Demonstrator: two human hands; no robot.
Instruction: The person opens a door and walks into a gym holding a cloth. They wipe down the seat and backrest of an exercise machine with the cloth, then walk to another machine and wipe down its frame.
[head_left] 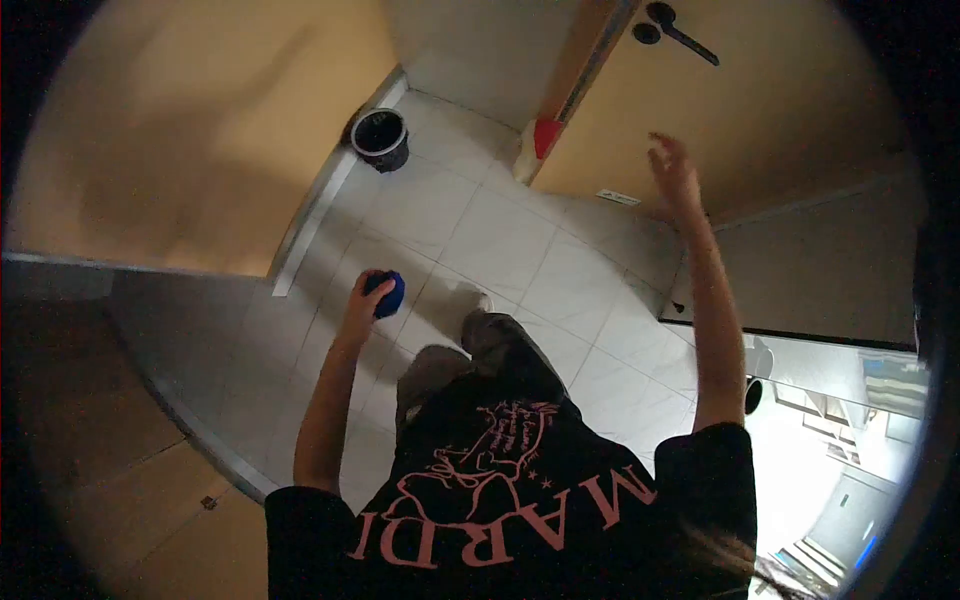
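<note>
My left hand is closed around a small dark-blue rounded bundle, held out over the tiled floor. What the bundle is made of cannot be made out. My right hand reaches forward with its fingers partly spread and nothing in them. It is in front of a light wooden door, below the black door handle; whether it touches the door I cannot tell.
A black waste bin stands on the floor by the left wooden panel. A red and whitish object is at the door's edge. White tiles cover the floor. A bright room shows at lower right.
</note>
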